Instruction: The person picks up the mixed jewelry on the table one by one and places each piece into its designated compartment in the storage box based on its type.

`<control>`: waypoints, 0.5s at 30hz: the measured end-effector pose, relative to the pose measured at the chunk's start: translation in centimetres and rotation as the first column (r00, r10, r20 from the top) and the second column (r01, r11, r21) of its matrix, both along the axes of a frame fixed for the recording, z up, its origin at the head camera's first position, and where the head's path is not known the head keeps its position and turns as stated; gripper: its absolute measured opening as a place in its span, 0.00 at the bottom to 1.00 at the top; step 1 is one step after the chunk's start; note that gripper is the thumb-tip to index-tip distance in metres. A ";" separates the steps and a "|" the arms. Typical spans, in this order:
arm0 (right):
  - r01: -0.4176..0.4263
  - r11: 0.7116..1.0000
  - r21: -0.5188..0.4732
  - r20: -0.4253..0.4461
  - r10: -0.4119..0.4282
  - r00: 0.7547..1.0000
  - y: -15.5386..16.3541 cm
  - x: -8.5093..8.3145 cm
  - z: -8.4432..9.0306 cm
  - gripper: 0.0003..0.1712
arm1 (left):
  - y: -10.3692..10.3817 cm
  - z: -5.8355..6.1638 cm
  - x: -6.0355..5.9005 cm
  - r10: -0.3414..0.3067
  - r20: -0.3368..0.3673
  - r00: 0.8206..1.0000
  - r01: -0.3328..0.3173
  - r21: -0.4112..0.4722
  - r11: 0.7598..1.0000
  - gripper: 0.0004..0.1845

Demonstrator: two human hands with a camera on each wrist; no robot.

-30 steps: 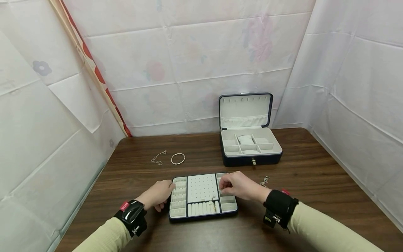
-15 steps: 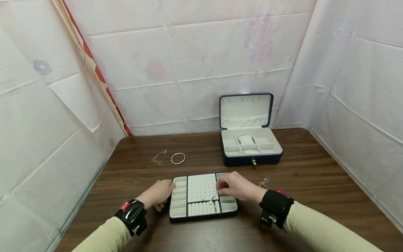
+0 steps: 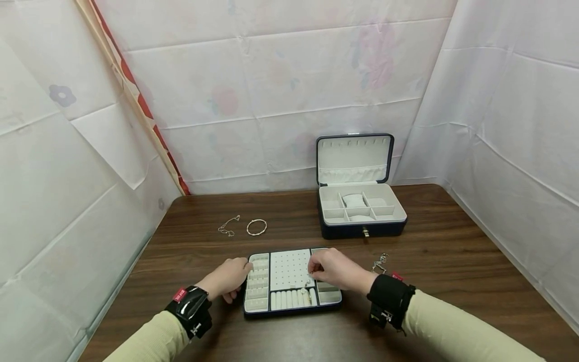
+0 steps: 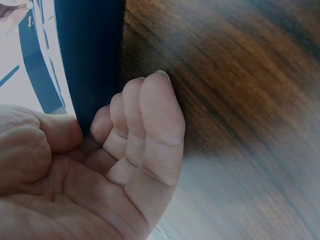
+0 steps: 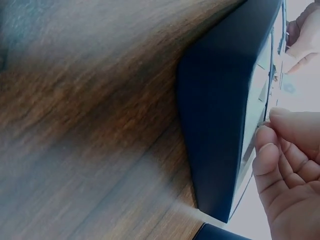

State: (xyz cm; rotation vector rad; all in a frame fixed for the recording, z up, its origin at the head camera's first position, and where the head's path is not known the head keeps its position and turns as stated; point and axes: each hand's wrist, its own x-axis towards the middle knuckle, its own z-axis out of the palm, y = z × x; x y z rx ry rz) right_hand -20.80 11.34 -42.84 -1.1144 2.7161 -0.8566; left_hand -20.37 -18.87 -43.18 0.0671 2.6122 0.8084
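While the left hand [image 3: 228,279] curls its fingers against the tray's [image 3: 291,310] left wall, thumb on the rim, it steadies the tray on the table [image 3: 452,261]; a firm, even brace there should stop any sliding. Right of it, over the dotted panel [image 3: 289,269], the right hand [image 3: 334,269] has its fingertips pinched together at the panel's right edge, apparently on a small earring [image 3: 310,273], though the piece is too tiny to make out for sure. Seating it well likely calls for a light, straight push, with the wrist kept low and steady. Behind the tray to the left lie a chain [image 3: 227,227] and a bangle [image 3: 256,227], well apart from both hands. Just right of the right wrist lies another chain [image 3: 379,261], near enough to snag. Farther back stands the open box [image 3: 359,203], with bare table between it and the tray.
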 end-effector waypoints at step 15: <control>-0.007 1.000 0.017 -0.235 0.011 0.972 -0.4 0.5 -0.8 0.09 | 0.1 0.2 0.1 -0.005 0.005 1.000 0.005 0.008 1.000 0.18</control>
